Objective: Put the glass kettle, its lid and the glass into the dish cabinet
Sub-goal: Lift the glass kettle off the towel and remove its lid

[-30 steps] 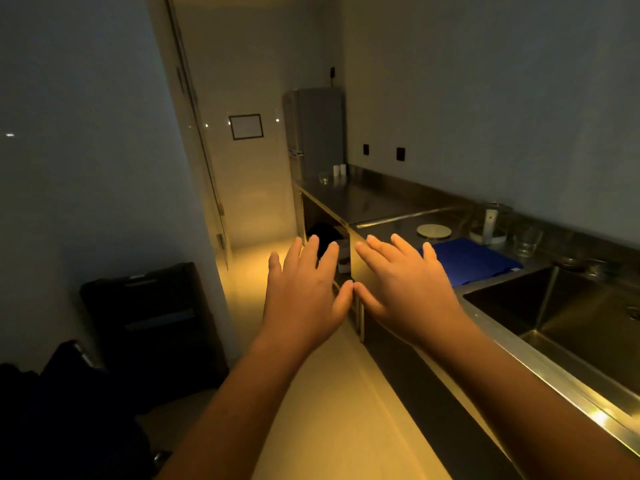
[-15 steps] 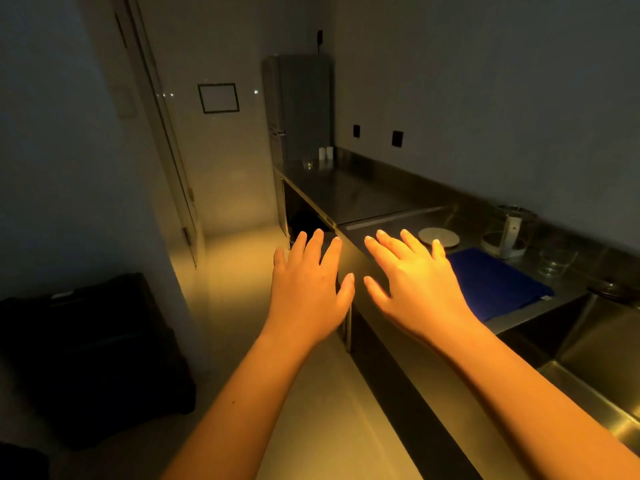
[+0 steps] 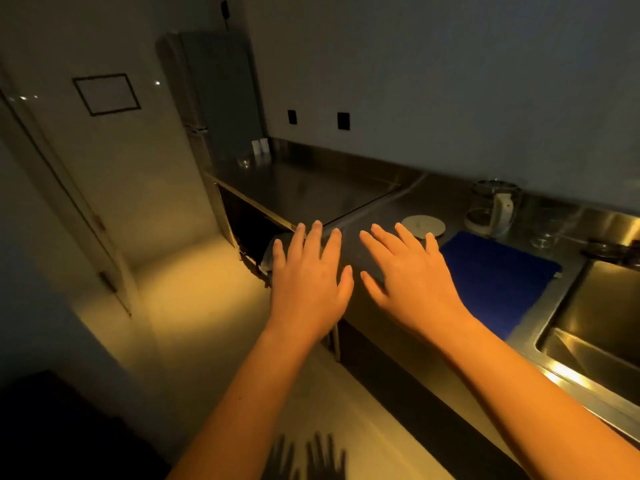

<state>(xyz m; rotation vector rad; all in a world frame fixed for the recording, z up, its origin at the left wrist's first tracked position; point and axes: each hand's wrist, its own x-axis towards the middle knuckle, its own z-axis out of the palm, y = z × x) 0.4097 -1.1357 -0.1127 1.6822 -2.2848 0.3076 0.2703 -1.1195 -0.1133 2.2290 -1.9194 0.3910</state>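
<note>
A glass kettle [image 3: 493, 207] with a white handle stands at the back of the steel counter [image 3: 311, 188], against the wall. Its round white lid [image 3: 423, 226] lies flat on the counter to the kettle's left. A clear drinking glass [image 3: 545, 232] stands to the kettle's right, dim and hard to make out. My left hand [image 3: 308, 282] and my right hand [image 3: 412, 278] are held out flat, palms down and fingers spread, over the counter's front edge. Both hold nothing and are well short of the kettle.
A blue mat [image 3: 495, 282] lies on the counter between my right hand and a steel sink [image 3: 595, 323]. A grey fridge [image 3: 214, 98] stands at the counter's far end beside small cups. Open dark space [image 3: 242, 220] shows under the counter. A door [image 3: 62, 202] is at left.
The view has moved closer to the counter and tilted down toward it. Both hands stay spread and empty, now over the counter's edge instead of beside it.
</note>
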